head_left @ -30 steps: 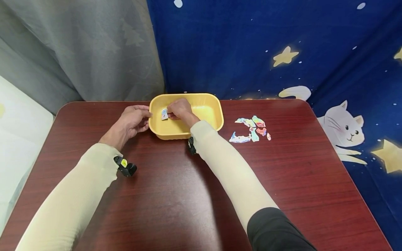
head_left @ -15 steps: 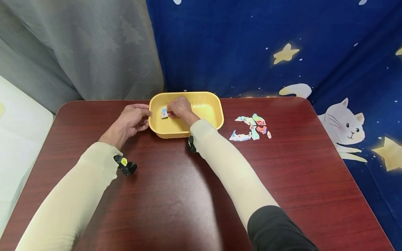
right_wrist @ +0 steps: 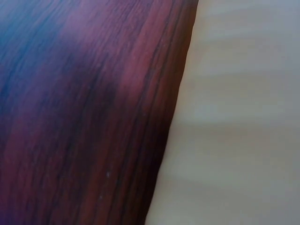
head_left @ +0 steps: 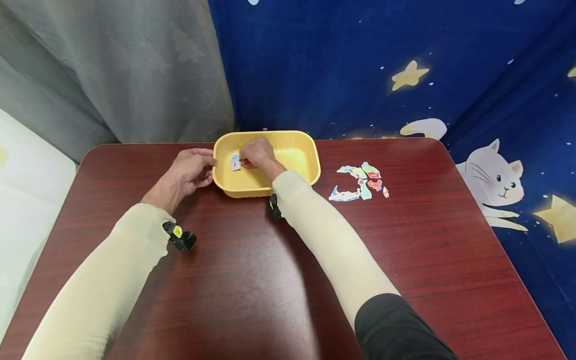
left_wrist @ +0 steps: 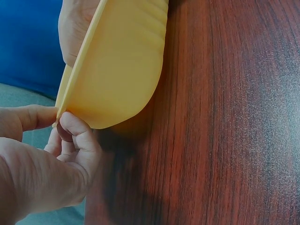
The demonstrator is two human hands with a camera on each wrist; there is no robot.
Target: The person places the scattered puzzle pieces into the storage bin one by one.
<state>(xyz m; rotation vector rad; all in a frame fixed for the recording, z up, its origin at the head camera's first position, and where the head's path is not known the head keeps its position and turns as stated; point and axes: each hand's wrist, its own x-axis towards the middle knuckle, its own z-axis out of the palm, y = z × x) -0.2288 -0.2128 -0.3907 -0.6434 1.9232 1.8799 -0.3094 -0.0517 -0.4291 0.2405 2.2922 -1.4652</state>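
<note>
A yellow plastic basin (head_left: 294, 184) stands at the table's far edge. My left hand (head_left: 189, 170) pinches the basin's left rim between thumb and fingers; the left wrist view shows this hand (left_wrist: 51, 164) close up at the rim. Inside the basin, my right hand (head_left: 258, 152) reaches down toward the floor with curled fingers. Just left of those fingers lies a small pale flat piece (head_left: 235, 161) with a dark mark, paper-like. The right fingertips are hidden, so whether they pinch anything is unclear. Only the basin's outer wall (right_wrist: 239, 117) and the table appear in the right wrist view.
Right of the basin, several flat, irregular colourful pieces (head_left: 365, 190) lie in a loose ring on the dark red wooden table (head_left: 243, 280). Behind the table hang a grey curtain (head_left: 157, 75) and a blue curtain (head_left: 315, 65) printed with stars.
The head view has tilted slightly, so the table sits a little higher. The right fingers shift only slightly beside the pale piece. The left hand stays on the rim.
</note>
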